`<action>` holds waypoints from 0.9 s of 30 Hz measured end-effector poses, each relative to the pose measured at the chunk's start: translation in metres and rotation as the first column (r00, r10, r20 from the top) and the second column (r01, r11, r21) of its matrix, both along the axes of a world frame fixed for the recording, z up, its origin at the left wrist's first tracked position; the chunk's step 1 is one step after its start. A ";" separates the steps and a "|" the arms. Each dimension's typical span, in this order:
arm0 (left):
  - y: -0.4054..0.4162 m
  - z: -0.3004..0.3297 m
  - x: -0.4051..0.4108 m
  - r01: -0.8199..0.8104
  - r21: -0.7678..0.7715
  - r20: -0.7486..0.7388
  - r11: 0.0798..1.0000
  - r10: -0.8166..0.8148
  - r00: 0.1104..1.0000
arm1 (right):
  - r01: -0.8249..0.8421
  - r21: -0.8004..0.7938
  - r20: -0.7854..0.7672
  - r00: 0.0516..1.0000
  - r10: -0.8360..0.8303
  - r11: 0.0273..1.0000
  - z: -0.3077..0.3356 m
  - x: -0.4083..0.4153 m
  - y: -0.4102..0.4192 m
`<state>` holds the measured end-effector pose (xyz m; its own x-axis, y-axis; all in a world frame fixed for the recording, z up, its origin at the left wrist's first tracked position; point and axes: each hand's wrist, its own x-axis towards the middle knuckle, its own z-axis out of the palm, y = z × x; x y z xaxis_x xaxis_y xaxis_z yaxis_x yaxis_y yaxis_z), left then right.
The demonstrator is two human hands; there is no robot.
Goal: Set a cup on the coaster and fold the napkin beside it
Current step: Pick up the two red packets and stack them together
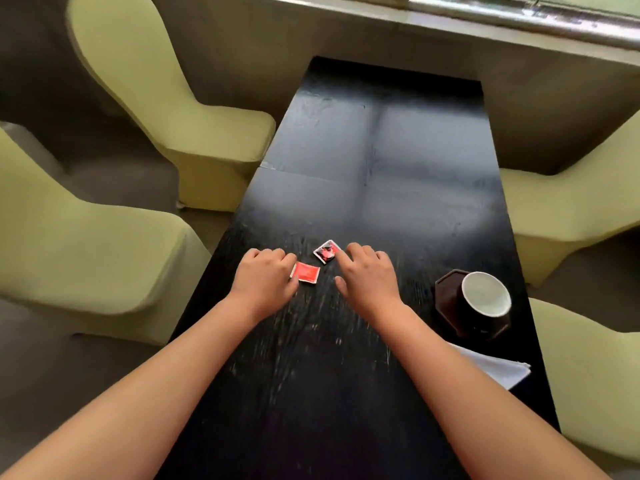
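On the dark bench [381, 161] stand 1 cup [485, 299], 1 coaster [446, 292], 1 napkin [498, 370] and 2 small packets. The cup, white inside and dark outside, sits on the dark octagonal coaster at the right side of the bench. The white napkin lies flat just near of the coaster, partly hidden by the right forearm. The left hand [265, 275] rests knuckles up with fingers curled, touching the left edge of the red packet [307, 272]; whether it pinches the packet cannot be told. The right hand [369, 277] lies palm down with relaxed fingers, its forefinger tip touching the torn packet [326, 251], which lies just far and right of the red one. 5 yellow-green chairs [194, 133] flank the bench, 2 left and 3 right.
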<state>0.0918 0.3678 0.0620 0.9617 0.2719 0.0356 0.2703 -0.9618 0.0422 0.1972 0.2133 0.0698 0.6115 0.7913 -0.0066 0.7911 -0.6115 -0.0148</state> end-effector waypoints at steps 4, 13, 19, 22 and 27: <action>0.018 -0.030 0.021 0.023 -0.057 -0.003 0.998 -0.024 1.000 | 0.008 -0.042 -0.034 0.999 -0.010 0.999 -0.033 0.025 0.020; 0.036 -0.121 0.083 0.091 -0.012 -0.153 0.996 -0.092 0.984 | -0.085 -0.128 -0.049 0.996 0.079 0.988 -0.122 0.093 0.062; 0.035 -0.166 0.100 0.171 0.007 -0.260 0.985 -0.163 0.952 | -0.271 -0.286 -0.080 0.962 0.259 0.919 -0.165 0.129 0.080; 0.034 -0.179 0.099 0.173 0.007 -0.243 0.985 -0.166 0.956 | -0.317 -0.318 -0.090 0.948 0.305 0.893 -0.176 0.134 0.083; 0.036 -0.182 0.094 0.145 -0.015 -0.229 0.989 -0.144 0.963 | -0.299 -0.236 -0.094 0.954 0.284 0.925 -0.181 0.138 0.075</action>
<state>0.1855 0.4041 -0.1199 0.9733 0.1294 -0.1894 0.1306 -0.9914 -0.0062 0.3354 0.2883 -0.1113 0.3469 0.9036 -0.2512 0.9372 -0.3444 0.0556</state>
